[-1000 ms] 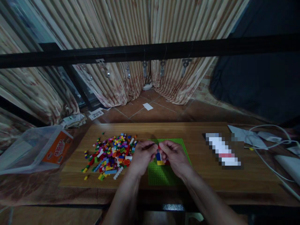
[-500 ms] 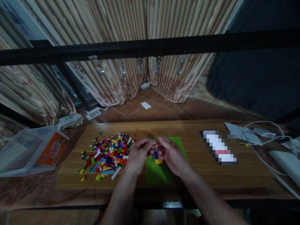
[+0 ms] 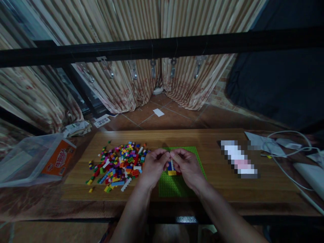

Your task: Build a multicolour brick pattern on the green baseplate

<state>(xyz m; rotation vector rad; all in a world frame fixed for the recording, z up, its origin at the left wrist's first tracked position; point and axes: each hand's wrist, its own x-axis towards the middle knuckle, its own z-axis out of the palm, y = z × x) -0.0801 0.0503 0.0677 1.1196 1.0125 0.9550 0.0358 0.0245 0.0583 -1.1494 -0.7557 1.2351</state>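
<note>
While both fists meet over the green baseplate (image 3: pixel 177 185), the left hand (image 3: pixel 154 167) and right hand (image 3: pixel 187 167) pinch a small brick stack (image 3: pixel 171 167), right of the loose brick pile (image 3: pixel 118 165).

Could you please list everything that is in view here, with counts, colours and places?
wooden board: one, brown, under everything.
green baseplate: one, centre of the board, partly under the hands.
small brick stack: one, blue, white and yellow, on the baseplate between the fingertips.
loose bricks: a pile too many to count, mixed colours, left of the baseplate.
plastic box: one, clear with an orange label, far left.
white cables: several, far right.
curtains: striped beige, behind.
black bar: one, across the top.
left hand: at the brick stack.
right hand: at the brick stack.
</note>
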